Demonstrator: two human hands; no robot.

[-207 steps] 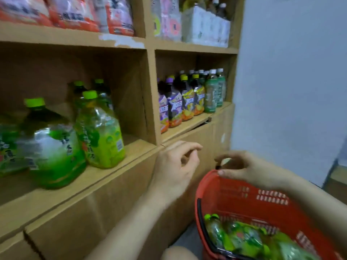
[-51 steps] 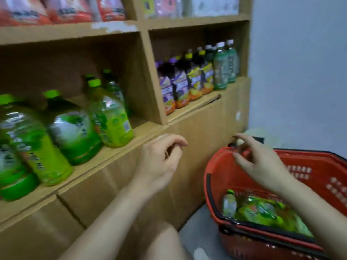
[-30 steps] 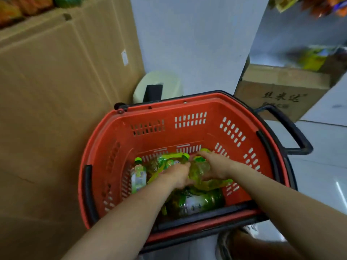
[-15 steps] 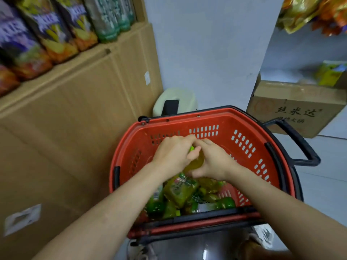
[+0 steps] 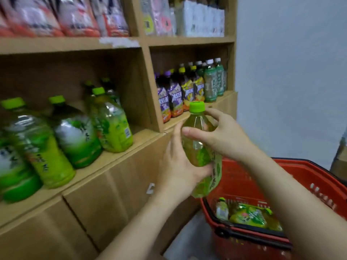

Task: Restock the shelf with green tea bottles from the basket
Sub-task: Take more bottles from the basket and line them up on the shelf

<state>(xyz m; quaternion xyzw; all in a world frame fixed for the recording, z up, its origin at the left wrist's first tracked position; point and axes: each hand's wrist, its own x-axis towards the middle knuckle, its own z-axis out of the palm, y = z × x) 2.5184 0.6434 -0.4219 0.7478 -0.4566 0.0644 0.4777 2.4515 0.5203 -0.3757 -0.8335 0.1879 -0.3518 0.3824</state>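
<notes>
Gripping, with the curled fingers of the left hand (image 5: 180,166), the lower body of an upright clear plastic green tea bottle with lime-green cap (image 5: 197,139); clasping its shoulder with the right hand (image 5: 225,136). Left of the fingers: brown wooden shelf (image 5: 137,141) lined with similar green-labelled bottles (image 5: 112,124). Below the right fingers: red plastic basket (image 5: 319,175) holding more lying bottles (image 5: 247,215).

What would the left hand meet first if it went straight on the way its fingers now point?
Probably the shelf edge above the left hand, under the purple bottles; depth is unclear.
</notes>
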